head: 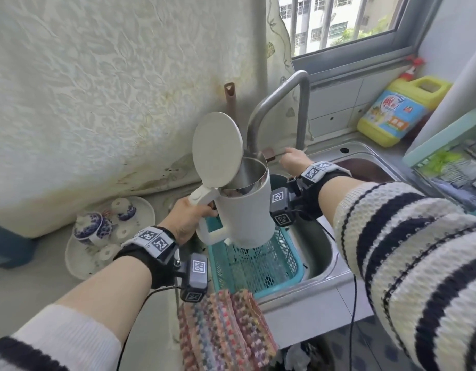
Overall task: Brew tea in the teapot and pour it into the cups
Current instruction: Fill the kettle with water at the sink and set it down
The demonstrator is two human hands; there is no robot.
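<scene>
White kettle [245, 210], lid [218, 148] flipped up, steel inside, left hand [188, 218] gripping handle [202, 197], right hand [293, 158] at tap [277, 103], grip unclear.

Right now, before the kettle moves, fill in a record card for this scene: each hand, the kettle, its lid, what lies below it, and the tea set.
left hand: grips the kettle by its handle
right hand: at the base of the faucet; fingers hidden
kettle: white, mouth held under the faucet spout
lid: hinged open
below kettle: teal basket in the sink
tea set: blue-and-white teapot and cups on a plate, left counter, untouched
water: cannot tell if running
</scene>
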